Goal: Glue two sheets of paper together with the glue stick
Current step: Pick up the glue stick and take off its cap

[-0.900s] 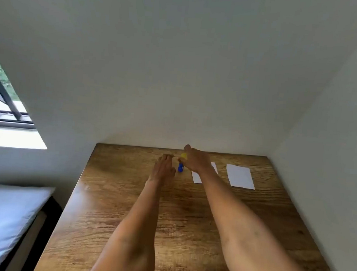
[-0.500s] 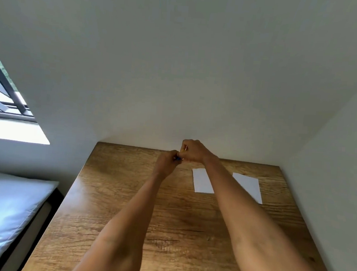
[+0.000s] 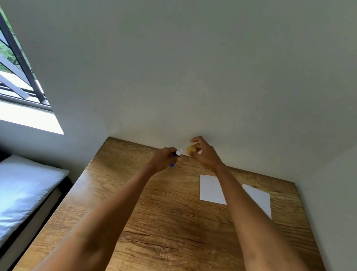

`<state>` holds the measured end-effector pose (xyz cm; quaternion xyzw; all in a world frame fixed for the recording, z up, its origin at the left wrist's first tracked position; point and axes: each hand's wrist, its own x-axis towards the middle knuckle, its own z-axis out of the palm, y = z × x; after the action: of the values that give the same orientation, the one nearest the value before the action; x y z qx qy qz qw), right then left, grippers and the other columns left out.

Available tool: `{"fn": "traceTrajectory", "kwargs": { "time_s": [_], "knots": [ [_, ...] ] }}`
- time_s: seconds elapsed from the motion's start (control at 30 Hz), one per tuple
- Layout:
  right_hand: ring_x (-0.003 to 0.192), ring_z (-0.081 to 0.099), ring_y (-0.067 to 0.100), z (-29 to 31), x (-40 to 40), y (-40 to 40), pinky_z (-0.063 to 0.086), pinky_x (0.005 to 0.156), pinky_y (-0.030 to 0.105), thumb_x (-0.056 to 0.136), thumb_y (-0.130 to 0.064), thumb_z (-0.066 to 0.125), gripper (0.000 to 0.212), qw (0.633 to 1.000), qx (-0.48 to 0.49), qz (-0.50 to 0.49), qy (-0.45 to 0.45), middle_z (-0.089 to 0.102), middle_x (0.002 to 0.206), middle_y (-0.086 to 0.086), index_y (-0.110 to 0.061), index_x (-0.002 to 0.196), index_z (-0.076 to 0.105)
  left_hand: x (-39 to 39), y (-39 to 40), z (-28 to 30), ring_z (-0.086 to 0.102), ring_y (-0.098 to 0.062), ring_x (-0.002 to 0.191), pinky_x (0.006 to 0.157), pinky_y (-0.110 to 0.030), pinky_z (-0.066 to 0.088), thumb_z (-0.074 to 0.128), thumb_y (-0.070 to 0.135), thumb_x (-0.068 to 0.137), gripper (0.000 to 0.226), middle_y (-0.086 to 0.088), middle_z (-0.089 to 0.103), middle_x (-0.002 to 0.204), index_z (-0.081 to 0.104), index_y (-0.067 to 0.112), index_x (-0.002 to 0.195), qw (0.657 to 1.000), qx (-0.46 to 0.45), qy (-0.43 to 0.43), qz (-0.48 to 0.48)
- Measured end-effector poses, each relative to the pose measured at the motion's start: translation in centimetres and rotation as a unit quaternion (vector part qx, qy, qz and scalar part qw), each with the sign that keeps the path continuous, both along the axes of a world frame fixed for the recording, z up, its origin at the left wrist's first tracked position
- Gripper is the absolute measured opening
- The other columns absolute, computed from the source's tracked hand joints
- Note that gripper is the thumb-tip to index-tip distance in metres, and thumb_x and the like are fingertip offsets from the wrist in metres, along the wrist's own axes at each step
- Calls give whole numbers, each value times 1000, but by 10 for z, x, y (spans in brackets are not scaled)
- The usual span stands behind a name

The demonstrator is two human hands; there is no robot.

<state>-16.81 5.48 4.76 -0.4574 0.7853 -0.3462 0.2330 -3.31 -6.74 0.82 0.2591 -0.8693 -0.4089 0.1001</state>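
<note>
My left hand (image 3: 163,158) grips a blue glue stick (image 3: 175,159) above the far part of the wooden table (image 3: 166,220); its white tip is bare and points up to the right. My right hand (image 3: 204,150) holds the yellow cap (image 3: 190,149) a short gap to the right of that tip. Two white sheets of paper lie flat on the table: one (image 3: 210,189) just left of my right forearm, the other (image 3: 259,198) to its right, partly hidden by the arm.
White walls close off the table at the back and on the right. A bed with a white pillow (image 3: 7,203) lies below the table's left edge. A barred window (image 3: 9,68) is at the upper left.
My hands rose from the table with the glue stick, met, then pulled apart: the yellow cap came off in my right hand. The view tilted upward.
</note>
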Motion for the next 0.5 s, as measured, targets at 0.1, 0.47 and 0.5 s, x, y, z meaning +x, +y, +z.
{"fn": "traceTrajectory", "kwargs": {
  "time_s": [0.1,0.47,0.5],
  "knots": [
    [103,57,25,-29,18,3,43,86,30,96,-14,46,28,997,-44,-67,-12,59,117,13,-7,123,49,4,3,-6,57,-24,87,70,-23,37,58,7,88,17,-13,63,94,61,-2,102,996,33,51,64],
    [95,54,22,-86,53,10,41,93,37,86,-17,58,19,991,-34,-80,104,61,99,7,-16,91,40,12,18,-26,58,-12,86,66,-9,42,60,15,89,20,-5,66,98,62,6,106,978,88,125,144],
    [99,53,22,-87,52,10,38,94,34,85,-18,60,20,990,-29,-83,108,61,101,6,-17,90,40,13,19,-27,59,-12,86,67,-9,42,60,17,89,20,-6,66,98,62,7,107,976,93,130,150]
  ]
}}
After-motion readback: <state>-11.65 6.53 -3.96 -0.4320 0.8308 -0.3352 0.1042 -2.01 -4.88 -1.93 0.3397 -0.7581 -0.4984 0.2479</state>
